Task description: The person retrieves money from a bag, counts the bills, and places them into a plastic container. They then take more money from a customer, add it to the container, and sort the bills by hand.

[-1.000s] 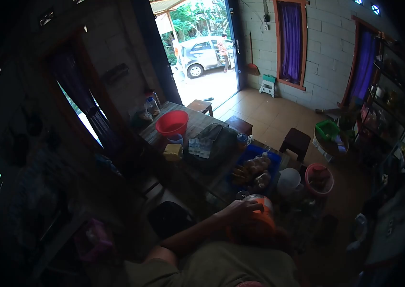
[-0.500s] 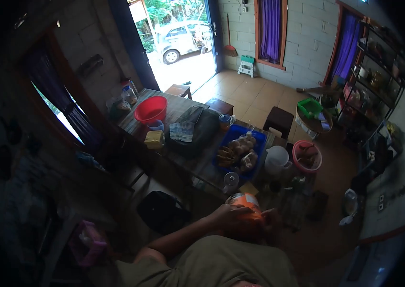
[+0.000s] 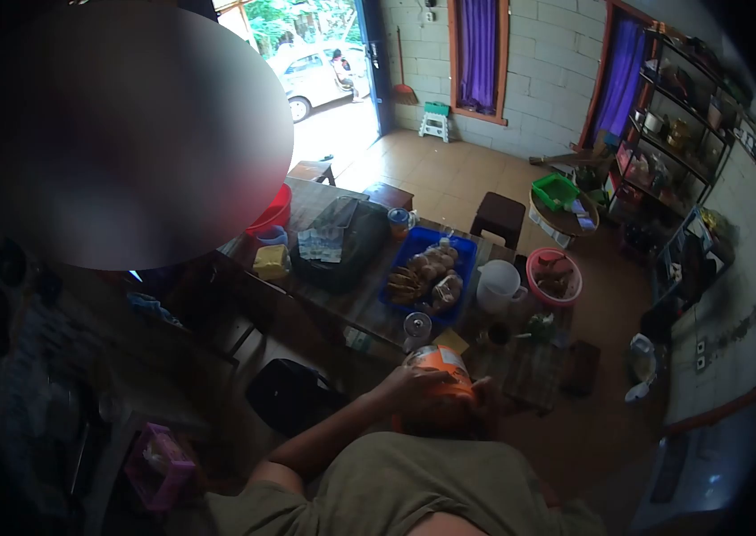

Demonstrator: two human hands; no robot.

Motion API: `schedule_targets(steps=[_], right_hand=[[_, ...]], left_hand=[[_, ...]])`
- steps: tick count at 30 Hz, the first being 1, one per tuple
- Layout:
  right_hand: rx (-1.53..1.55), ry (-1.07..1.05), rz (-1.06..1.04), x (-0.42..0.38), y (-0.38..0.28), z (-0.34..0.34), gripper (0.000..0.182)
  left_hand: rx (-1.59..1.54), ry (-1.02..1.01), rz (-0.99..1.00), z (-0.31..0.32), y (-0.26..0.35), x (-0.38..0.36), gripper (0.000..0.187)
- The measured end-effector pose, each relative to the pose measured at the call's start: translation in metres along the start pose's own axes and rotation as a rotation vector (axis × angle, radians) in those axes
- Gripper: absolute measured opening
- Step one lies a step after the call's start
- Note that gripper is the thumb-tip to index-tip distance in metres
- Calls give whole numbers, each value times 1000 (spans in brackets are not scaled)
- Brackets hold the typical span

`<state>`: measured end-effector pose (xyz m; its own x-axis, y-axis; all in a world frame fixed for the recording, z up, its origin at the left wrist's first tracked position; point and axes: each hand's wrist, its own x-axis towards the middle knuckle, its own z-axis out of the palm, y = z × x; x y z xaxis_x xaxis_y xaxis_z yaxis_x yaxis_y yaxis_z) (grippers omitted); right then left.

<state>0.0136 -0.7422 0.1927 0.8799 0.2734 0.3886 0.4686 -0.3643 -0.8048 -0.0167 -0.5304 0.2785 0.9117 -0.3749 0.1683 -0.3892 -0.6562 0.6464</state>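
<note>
Close to my body, at the near edge of the table, both hands hold an orange container (image 3: 443,360) with printed sides and a pale upper end. It looks like a jar or tub, but dim light hides its exact kind. My left hand (image 3: 415,382) lies over its left side with the fingers wrapped round it. On the other side, my right hand (image 3: 483,393) grips it, partly in shadow. Just beyond stands a clear lidded jug (image 3: 416,330). A blue tray (image 3: 465,261) behind that holds bananas and bagged round items.
A white pitcher (image 3: 496,284) and a pink basin (image 3: 554,254) are right of the tray. Banknotes (image 3: 321,244), a yellow block (image 3: 271,263) and a red basin (image 3: 281,211) lie leftward. Dark stools (image 3: 498,217) stand behind. A blurred oval covers the upper left.
The view has turned slightly, so the room sits further left. A large blurred oval now covers the upper left. Both hands remain on the orange container.
</note>
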Motion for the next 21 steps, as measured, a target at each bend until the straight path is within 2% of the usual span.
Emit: schedule_targets(steps=[3,8,11,13,14,16,17,19,20,21], right_hand=[[49,-26,91,0,-10,-4,40],[63,70,0,-14,22,5,40],[49,57,-50,-16,6,-8,40],[204,-16,106,12,-33,-27,41],[215,-21,99,22,-41,-32,41],[179,174,-150,40,-48,-39,46],[188,170,-161,49,-51,-40,46],[75,346,-365,62,-55,-42,47],[83,339,-367,65,-60,-45,47],[-7,439,-346,70,-67,-48,44]], left_hand=[[40,-68,-29,0,-4,3,42],[53,-125,-15,-3,6,10,43],[116,-217,-109,1,9,8,43],[100,-93,-6,-7,0,19,42],[109,-64,-24,-13,1,22,41],[132,-23,0,-30,5,35,40],[147,12,34,-39,9,42,40],[142,58,100,-55,21,58,39],[200,24,67,-63,28,65,39],[203,47,87,-69,34,71,40]])
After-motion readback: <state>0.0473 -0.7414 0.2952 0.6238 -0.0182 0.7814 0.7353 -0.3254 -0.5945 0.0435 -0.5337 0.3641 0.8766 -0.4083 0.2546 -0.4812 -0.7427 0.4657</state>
